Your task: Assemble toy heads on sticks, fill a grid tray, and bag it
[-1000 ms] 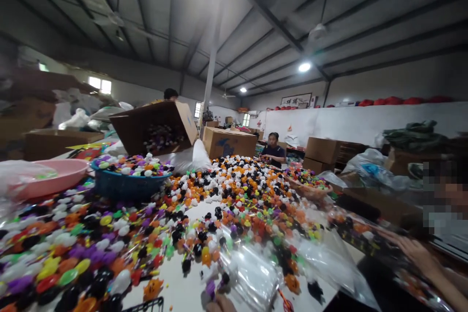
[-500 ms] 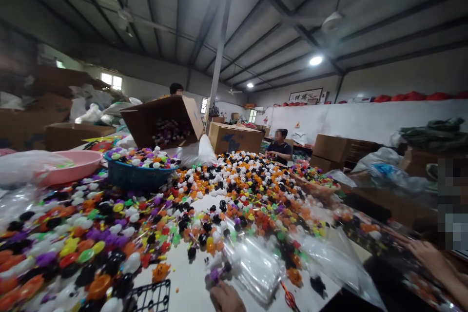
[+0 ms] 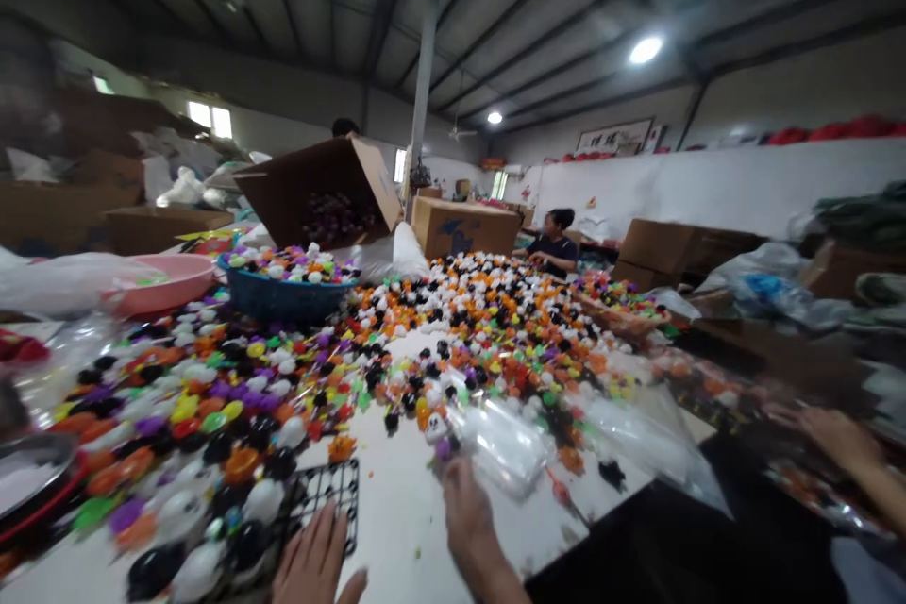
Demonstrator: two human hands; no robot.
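Note:
My left hand [image 3: 318, 552] lies with its fingers stretched out over a black plastic grid rack [image 3: 343, 481] at the bottom, left of centre. Small round pieces crowd the rack's left side. My right hand [image 3: 471, 514] is closed, fingertips pinched and pointing away from me. Just beyond those fingertips are a small purple piece [image 3: 443, 448] and a white skull-faced piece [image 3: 434, 428]. Whatever sits between the fingers is hidden. Clear plastic bags [image 3: 506, 448] lie right of that hand. An orange pumpkin-like piece [image 3: 342, 448] rests behind the rack.
Mixed colourful pieces [image 3: 481, 302] heap across the white table [image 3: 396, 528]. A blue basin [image 3: 283, 299], a pink basin [image 3: 166, 283] and a tilted cardboard box [image 3: 311, 189] stand behind. Another person's hand [image 3: 839, 439] works at right; a seated person [image 3: 556, 245] is farther back.
The view has tipped downward and shifted slightly left. My left hand has come into view over the grid rack. My right hand shows more fully, near the same purple piece.

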